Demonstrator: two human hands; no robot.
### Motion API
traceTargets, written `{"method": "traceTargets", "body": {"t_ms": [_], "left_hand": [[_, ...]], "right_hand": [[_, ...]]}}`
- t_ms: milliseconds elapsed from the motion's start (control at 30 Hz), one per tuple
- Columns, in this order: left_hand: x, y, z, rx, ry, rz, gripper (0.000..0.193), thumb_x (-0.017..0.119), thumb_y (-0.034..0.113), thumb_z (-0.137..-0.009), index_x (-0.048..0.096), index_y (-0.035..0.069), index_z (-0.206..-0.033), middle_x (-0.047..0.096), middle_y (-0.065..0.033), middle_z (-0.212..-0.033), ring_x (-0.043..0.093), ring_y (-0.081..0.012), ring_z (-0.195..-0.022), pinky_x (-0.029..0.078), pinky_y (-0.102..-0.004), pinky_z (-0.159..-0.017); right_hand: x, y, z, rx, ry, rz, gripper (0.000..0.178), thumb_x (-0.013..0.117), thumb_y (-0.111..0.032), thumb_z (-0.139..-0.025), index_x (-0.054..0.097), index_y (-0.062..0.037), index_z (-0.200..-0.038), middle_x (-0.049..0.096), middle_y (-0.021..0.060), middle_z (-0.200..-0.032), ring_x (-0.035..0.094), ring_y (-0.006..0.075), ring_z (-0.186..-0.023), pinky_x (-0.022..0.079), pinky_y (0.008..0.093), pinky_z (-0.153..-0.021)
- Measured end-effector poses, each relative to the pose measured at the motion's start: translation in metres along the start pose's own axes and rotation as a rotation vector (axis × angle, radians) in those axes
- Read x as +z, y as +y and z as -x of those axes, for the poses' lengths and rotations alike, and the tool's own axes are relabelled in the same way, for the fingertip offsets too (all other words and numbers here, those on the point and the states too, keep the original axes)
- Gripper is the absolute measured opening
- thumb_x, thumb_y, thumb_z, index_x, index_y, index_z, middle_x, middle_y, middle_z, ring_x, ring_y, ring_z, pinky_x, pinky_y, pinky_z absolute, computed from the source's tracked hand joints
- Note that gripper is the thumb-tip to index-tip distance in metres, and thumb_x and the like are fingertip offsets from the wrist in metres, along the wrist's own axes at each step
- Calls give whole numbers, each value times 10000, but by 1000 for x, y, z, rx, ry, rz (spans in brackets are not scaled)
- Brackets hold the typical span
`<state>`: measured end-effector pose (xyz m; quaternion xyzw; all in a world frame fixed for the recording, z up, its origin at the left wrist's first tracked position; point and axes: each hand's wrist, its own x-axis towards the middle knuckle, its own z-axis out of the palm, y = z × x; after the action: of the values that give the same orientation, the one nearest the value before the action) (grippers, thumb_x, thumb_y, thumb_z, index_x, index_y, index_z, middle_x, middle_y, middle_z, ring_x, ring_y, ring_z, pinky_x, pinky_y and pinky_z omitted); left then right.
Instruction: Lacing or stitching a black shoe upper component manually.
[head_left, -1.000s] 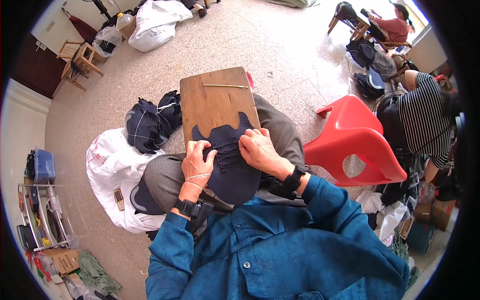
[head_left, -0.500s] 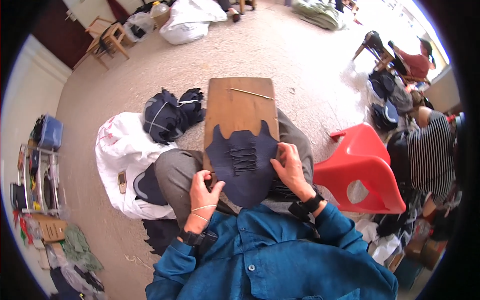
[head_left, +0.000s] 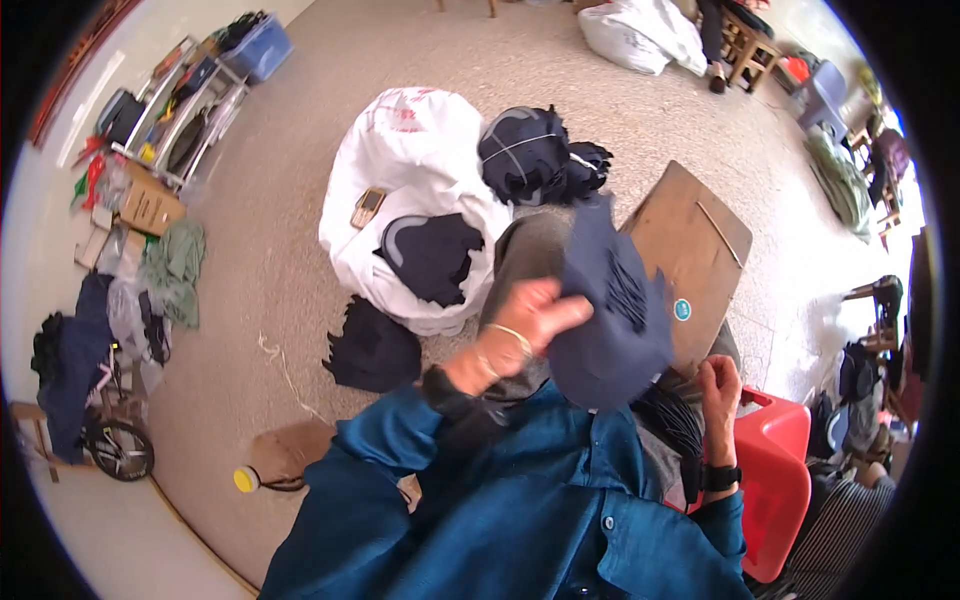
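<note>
My left hand [head_left: 540,322] grips the left edge of a dark blue fabric piece [head_left: 605,355], slightly blurred, with rows of loose thread across its middle. The piece is lifted and tilted over my lap, overlapping the left side of a wooden board [head_left: 668,235]. A thin pale rod [head_left: 720,233] lies on the board, which also bears a round blue sticker [head_left: 682,309]. My right hand [head_left: 719,388] is by the board's near right corner, away from the fabric, its fingers curled together; what they hold, if anything, is hidden. Dark threads [head_left: 668,422] lie across my lap.
Left of my knee a white sack [head_left: 345,215] carries a mobile phone [head_left: 368,207] and dark fabric pieces [head_left: 432,258]. Tied dark bundles [head_left: 525,150] sit beyond it. A red plastic stool [head_left: 775,470] stands at right, near a person in striped clothing [head_left: 840,525]. A yellow-capped bottle [head_left: 246,479] lies at left.
The view has swung to the left. My left hand has raised the fabric piece off the board and tilted it. My right hand has let go of the fabric and its fingers have curled.
</note>
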<state>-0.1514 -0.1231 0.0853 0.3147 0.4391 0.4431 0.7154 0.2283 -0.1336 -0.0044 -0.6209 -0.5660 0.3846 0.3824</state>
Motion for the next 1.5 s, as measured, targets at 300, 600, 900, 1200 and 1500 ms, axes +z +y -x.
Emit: {"method": "traceTargets", "body": {"t_ms": [300,600,900,1200,1500], "left_hand": [[-235,-3,110,235,731,117,225,689,252,-919,656,51,-1015,691,-3,-842,653,-104,-670,493,-274,-505],[-357,-119,144,-52,1135,224,190,728,310,-908,586,188,-871,592,40,-716,488,-100,-465,292,-256,-372],[-392,-299,166,-527,1336,-559,417,761,363,-880,718,-50,-925,704,-146,-784,674,-242,-678,512,-406,-597],[-376,-253,-34,-228,1017,-847,336,828,265,-752,740,9,-952,741,-131,-886,700,-260,-781,542,-390,-704],[-366,-269,-123,-384,1475,-163,431,909,238,-705,586,-6,-853,619,-110,-803,579,-250,-736,485,-402,-700]], "right_hand": [[60,-31,-96,-326,-127,353,113,625,-84,-938,608,8,-1002,612,95,-869,594,182,-782,484,318,-702],[113,-41,-136,-592,-38,666,196,583,-5,-866,597,-12,-1061,580,170,-1144,554,371,-1084,448,443,-950],[127,-40,-130,-652,20,758,292,539,14,-893,572,-17,-1181,566,194,-1235,528,401,-1150,411,480,-1010],[134,-57,-128,-528,-84,842,490,529,1,-840,508,-21,-1329,493,186,-1389,446,399,-1303,315,497,-1128],[134,-60,-131,-449,-104,863,483,537,-37,-843,511,-17,-1324,483,181,-1392,431,392,-1324,300,493,-1134]]}}
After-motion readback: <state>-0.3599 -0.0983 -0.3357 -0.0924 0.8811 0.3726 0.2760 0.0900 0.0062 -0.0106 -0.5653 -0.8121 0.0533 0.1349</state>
